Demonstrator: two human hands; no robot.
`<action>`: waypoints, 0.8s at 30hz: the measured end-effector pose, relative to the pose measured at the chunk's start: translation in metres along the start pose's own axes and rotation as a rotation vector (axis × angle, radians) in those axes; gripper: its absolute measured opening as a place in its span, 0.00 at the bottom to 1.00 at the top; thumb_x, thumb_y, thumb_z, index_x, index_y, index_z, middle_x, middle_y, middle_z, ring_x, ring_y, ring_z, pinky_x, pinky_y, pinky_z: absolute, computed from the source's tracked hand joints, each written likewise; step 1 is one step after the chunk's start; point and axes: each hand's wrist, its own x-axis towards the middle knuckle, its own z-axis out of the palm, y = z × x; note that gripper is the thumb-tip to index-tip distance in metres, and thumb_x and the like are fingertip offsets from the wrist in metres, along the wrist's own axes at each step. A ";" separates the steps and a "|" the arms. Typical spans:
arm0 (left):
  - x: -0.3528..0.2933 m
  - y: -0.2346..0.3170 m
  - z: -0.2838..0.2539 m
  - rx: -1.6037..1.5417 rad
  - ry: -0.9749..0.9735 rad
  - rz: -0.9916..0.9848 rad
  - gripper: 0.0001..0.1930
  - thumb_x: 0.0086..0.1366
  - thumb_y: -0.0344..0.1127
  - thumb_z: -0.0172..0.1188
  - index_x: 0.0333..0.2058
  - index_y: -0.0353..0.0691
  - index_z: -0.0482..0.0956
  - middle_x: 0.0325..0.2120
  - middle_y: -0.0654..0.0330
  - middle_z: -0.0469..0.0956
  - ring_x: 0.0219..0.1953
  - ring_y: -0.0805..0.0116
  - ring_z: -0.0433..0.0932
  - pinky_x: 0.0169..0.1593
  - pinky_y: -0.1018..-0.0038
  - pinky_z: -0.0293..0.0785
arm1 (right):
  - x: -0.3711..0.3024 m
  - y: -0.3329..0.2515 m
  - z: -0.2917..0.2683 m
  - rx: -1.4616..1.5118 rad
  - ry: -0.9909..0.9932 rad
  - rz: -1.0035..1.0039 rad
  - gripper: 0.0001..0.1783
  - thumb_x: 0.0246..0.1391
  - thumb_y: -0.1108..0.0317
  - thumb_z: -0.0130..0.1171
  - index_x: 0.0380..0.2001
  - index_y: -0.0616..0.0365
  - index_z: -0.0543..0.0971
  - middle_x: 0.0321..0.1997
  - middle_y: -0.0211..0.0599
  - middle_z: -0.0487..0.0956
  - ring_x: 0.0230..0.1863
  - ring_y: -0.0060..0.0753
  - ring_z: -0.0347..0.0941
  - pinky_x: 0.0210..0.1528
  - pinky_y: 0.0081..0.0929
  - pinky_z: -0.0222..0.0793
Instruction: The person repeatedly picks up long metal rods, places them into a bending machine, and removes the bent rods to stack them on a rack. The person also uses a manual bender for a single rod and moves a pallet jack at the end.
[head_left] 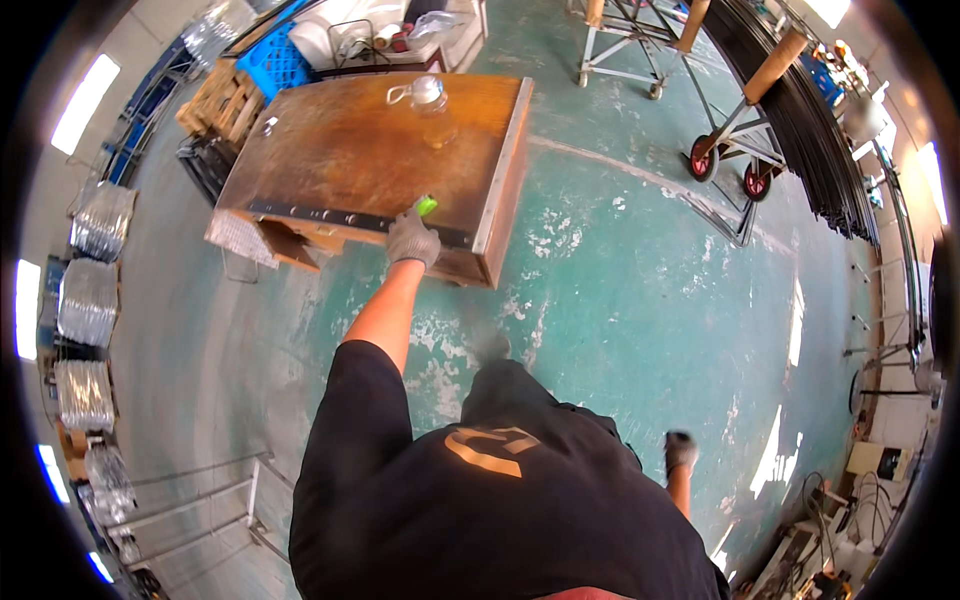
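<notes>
L hand [412,240], gloved, pinches small green marker [427,206] at tabletop [340,150] edge, 12 o'clock; light, stiff, grip mid-barrel. R hand [680,450] hangs, can't tell.

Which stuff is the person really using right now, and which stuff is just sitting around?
In use:
- left hand, gloved, reaching to the table edge
- small green thing at its fingertips
- rusty brown table

Just lying about:
- clear bottle on the table
- blue crate
- wheeled cart
- wooden pallets
</notes>
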 end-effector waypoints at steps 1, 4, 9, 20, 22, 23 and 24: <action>0.019 -0.001 0.004 0.000 -0.009 0.021 0.26 0.63 0.43 0.66 0.58 0.40 0.76 0.55 0.44 0.79 0.58 0.42 0.78 0.61 0.51 0.76 | -0.024 -0.002 0.007 -0.119 -0.294 0.196 0.21 0.55 0.50 0.62 0.33 0.58 0.88 0.36 0.47 0.89 0.41 0.44 0.87 0.47 0.41 0.80; 0.075 -0.004 0.020 0.045 -0.104 0.060 0.26 0.62 0.44 0.68 0.56 0.41 0.76 0.54 0.45 0.79 0.58 0.42 0.78 0.60 0.51 0.77 | -0.110 -0.006 0.011 -0.328 -0.475 0.061 0.21 0.54 0.47 0.62 0.34 0.53 0.90 0.39 0.45 0.89 0.48 0.50 0.86 0.49 0.45 0.80; 0.125 -0.015 0.076 0.121 -0.092 0.212 0.16 0.60 0.40 0.68 0.45 0.42 0.83 0.48 0.46 0.82 0.54 0.43 0.81 0.54 0.50 0.80 | -0.148 -0.031 0.021 0.005 -0.372 0.411 0.18 0.54 0.54 0.70 0.37 0.58 0.90 0.34 0.41 0.90 0.37 0.38 0.86 0.43 0.37 0.80; -0.092 0.163 0.052 -0.650 -0.409 0.715 0.15 0.54 0.33 0.74 0.40 0.39 0.82 0.34 0.49 0.84 0.38 0.49 0.85 0.44 0.59 0.79 | -0.089 -0.233 -0.062 0.571 -0.085 0.159 0.20 0.61 0.62 0.65 0.52 0.65 0.84 0.44 0.41 0.88 0.44 0.31 0.83 0.51 0.31 0.78; -0.184 0.216 0.040 -0.654 -0.534 0.873 0.16 0.52 0.30 0.74 0.40 0.39 0.81 0.33 0.50 0.82 0.38 0.47 0.83 0.43 0.58 0.79 | -0.093 -0.259 -0.092 0.856 -0.188 0.243 0.23 0.63 0.62 0.63 0.56 0.67 0.82 0.44 0.39 0.86 0.39 0.27 0.81 0.45 0.29 0.79; -0.228 0.243 0.032 -0.685 -0.585 1.000 0.16 0.51 0.30 0.74 0.39 0.40 0.81 0.34 0.50 0.81 0.38 0.47 0.83 0.43 0.57 0.78 | -0.095 -0.250 -0.097 0.939 -0.253 0.235 0.25 0.65 0.60 0.63 0.58 0.68 0.80 0.45 0.40 0.85 0.41 0.29 0.82 0.47 0.30 0.80; -0.272 0.263 0.023 -0.719 -0.634 1.113 0.15 0.51 0.29 0.74 0.38 0.40 0.81 0.34 0.51 0.81 0.39 0.47 0.82 0.43 0.57 0.78 | -0.103 -0.243 -0.107 1.038 -0.302 0.259 0.26 0.67 0.56 0.63 0.58 0.67 0.80 0.45 0.40 0.85 0.43 0.29 0.83 0.47 0.30 0.82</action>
